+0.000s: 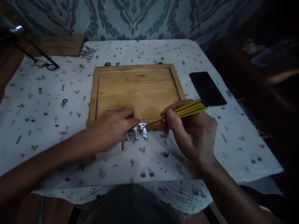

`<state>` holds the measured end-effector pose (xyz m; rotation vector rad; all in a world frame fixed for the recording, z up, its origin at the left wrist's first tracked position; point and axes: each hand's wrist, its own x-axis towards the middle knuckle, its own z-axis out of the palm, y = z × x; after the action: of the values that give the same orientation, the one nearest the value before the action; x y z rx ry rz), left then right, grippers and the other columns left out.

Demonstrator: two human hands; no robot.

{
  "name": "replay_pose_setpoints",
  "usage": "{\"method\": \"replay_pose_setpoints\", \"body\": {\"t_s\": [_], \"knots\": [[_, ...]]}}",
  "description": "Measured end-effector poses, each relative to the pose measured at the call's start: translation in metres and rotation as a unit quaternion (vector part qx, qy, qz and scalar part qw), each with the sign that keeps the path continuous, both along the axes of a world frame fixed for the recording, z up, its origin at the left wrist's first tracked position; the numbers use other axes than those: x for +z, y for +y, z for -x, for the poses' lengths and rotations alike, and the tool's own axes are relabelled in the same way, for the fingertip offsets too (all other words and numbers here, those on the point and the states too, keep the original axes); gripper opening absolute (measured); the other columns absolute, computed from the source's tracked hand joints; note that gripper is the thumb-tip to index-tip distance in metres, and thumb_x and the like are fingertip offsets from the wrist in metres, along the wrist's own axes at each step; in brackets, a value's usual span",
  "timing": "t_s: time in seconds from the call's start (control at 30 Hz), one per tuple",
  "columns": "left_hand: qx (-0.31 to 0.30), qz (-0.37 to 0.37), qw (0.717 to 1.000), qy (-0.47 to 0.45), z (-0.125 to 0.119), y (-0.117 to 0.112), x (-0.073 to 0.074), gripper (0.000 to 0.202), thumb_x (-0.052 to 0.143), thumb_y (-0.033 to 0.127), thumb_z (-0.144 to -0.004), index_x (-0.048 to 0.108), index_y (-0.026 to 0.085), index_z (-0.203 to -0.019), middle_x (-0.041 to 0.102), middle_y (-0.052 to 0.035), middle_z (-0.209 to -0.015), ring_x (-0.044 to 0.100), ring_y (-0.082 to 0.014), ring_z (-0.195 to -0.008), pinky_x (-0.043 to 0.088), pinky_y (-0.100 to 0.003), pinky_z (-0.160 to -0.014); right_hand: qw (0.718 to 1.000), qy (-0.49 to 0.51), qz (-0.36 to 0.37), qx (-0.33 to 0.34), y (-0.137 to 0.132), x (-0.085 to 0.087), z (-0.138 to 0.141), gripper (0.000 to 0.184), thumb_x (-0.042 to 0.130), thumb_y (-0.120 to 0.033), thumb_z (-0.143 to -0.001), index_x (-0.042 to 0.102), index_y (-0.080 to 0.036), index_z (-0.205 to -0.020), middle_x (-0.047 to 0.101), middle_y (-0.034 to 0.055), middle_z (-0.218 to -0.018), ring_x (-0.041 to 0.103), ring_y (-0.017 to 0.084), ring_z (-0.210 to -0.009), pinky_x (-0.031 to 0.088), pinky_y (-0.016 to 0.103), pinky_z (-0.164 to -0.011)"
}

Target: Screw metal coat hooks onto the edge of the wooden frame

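A framed wooden panel point(137, 90) lies flat on a patterned tablecloth. Several small shiny metal hooks point(143, 130) sit in a row at its near edge, their bent ends reaching out over the cloth. My left hand point(114, 127) is closed over the left part of this row, thumb and fingertips pressed against the hooks and the wood; its palm side is hidden. In my right hand point(191, 130) is a screwdriver point(187, 111) with a yellow and black handle, held at a slant. Its thin shaft points left, with the tip at the rightmost hook.
A dark phone point(207, 88) rests to the right of the panel. Toward the back left are red-framed glasses point(45, 64), a piece of cardboard point(60, 45) and a small pile of metal parts point(87, 53). Two dark fittings, one a small latch point(107, 64), stick out from the panel's far edge.
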<state>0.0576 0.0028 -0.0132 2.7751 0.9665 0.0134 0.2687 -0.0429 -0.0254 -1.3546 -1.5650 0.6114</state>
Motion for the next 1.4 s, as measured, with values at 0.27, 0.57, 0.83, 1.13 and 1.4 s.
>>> {"method": "replay_pose_setpoints", "body": {"t_s": [0.27,0.57,0.83,1.13,1.4], "knots": [[0.125,-0.012,0.989,-0.079,0.033,0.026,0.010,0.034,0.043,0.012,-0.092,0.066,0.022,-0.115,0.065,-0.0049,-0.110,0.064,-0.0183,-0.100,0.053,-0.030,-0.083,0.994,-0.108,-0.013,-0.014,0.004,-0.001,-0.008,0.032,0.051,-0.048,-0.093,0.060,-0.021,-0.077,0.063,-0.0007,-0.054,0.060,0.014,-0.045,0.044,0.024,-0.042],[0.337,-0.088,0.933,-0.089,0.109,0.103,-0.030,0.032,0.057,0.037,-0.094,0.060,0.016,-0.118,0.062,-0.0098,-0.121,0.062,-0.0205,-0.106,0.055,-0.043,-0.092,0.993,-0.117,-0.015,-0.008,0.012,-0.010,-0.012,0.040,0.048,-0.055,-0.092,0.059,-0.022,-0.071,0.061,-0.0003,-0.051,0.057,0.015,-0.042,0.046,0.025,-0.041],[0.453,-0.099,0.881,-0.095,0.144,0.163,-0.053,0.037,0.058,0.037,-0.094,0.057,0.017,-0.124,0.059,-0.0105,-0.125,0.061,-0.0216,-0.108,0.055,-0.043,-0.092,0.993,-0.120,-0.018,-0.006,0.015,-0.013,-0.013,0.041,0.047,-0.058,-0.092,0.059,-0.021,-0.077,0.061,0.0006,-0.056,0.059,0.015,-0.048,0.047,0.026,-0.046],[0.450,-0.090,0.886,-0.065,0.146,0.179,-0.060,0.036,0.058,0.037,-0.094,0.057,0.017,-0.123,0.059,-0.0105,-0.125,0.061,-0.0218,-0.109,0.055,-0.044,-0.092,0.992,-0.127,-0.003,0.004,0.012,-0.011,-0.012,0.043,0.043,-0.057,-0.094,0.058,-0.022,-0.074,0.058,-0.0009,-0.056,0.056,0.013,-0.047,0.046,0.025,-0.048],[0.452,-0.100,0.885,-0.045,0.146,0.180,-0.058,0.037,0.058,0.037,-0.093,0.057,0.017,-0.124,0.059,-0.0105,-0.125,0.061,-0.0220,-0.109,0.055,-0.044,-0.092,0.994,-0.105,0.006,0.001,0.010,-0.014,-0.012,0.041,0.046,-0.058,-0.093,0.058,-0.021,-0.079,0.060,-0.0004,-0.059,0.057,0.015,-0.050,0.047,0.027,-0.049]]}}
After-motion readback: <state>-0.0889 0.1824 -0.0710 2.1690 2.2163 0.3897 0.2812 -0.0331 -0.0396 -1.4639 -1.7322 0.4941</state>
